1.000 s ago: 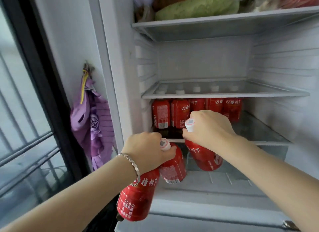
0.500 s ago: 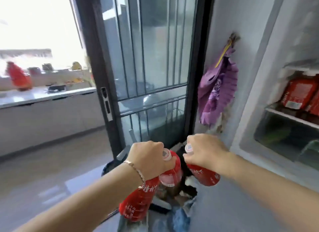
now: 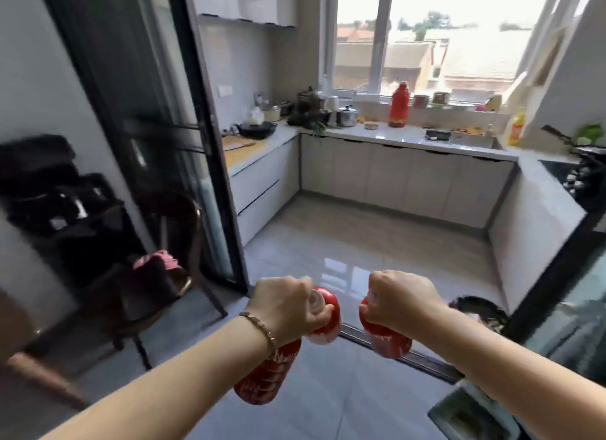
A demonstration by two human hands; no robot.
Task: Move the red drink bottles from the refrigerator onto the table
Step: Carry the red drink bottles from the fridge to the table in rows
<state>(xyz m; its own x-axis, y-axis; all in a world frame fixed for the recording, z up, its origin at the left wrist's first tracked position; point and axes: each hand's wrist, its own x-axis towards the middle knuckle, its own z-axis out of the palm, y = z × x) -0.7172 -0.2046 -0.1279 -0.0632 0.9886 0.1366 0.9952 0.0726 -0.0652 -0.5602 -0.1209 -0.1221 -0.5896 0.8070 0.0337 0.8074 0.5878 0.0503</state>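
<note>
Low at the centre of the view, the left hand (image 3: 288, 307) was curled into a tight fist around the necks of two bottles at once. A red plastic drink bottle with white lettering (image 3: 267, 372) hung under the wrist, cap end up in the fist, its long axis slanting down and to the left. The second red bottle (image 3: 324, 318) showed only its shoulder and pale cap beside the fingers. Just beside it but apart, the right hand (image 3: 398, 297) was likewise clenched on the neck of a third red bottle (image 3: 388, 341), whose base pointed down and slightly right. All three hung in the air over the glossy grey floor tiles (image 3: 360, 243). A thin metal bracelet (image 3: 259, 328) circled the left wrist. Farther off stood a dark chair (image 3: 157, 275), a black-framed glass door (image 3: 210, 144) and a pale kitchen counter (image 3: 377, 134).
</note>
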